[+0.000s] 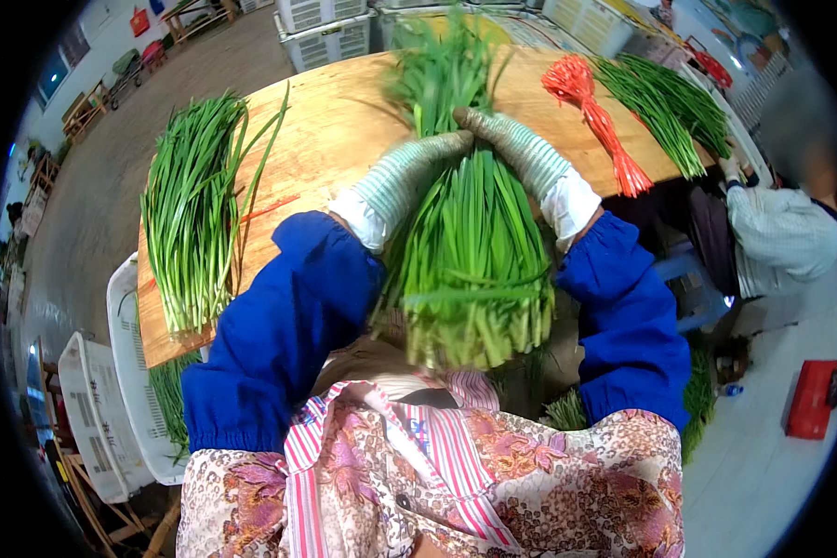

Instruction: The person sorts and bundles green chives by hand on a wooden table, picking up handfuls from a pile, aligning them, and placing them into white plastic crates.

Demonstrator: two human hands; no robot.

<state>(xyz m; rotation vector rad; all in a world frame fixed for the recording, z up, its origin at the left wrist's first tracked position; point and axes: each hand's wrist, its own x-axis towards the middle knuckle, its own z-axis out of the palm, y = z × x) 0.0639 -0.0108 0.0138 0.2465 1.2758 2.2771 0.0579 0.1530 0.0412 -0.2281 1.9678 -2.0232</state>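
A thick bunch of garlic chives (479, 232) lies lengthwise in front of me, cut pale ends toward my body and leaf tips toward the far edge of the wooden table (335, 112). My left hand (414, 172), in a striped, soiled glove, wraps its left side. From the right, my right hand (521, 153) in a matching glove closes over it, and the fingertips of both meet on top. A strand of leaf crosses the bunch near its cut ends. The far leaf tips are blurred.
Another pile of chives (195, 205) rests at the table's left, beside a red strip (272, 206). Red plastic ties (593, 116) and more chives (665, 107) lie on the right. White crates (325, 42) stand behind; a co-worker (781, 223) sits at right.
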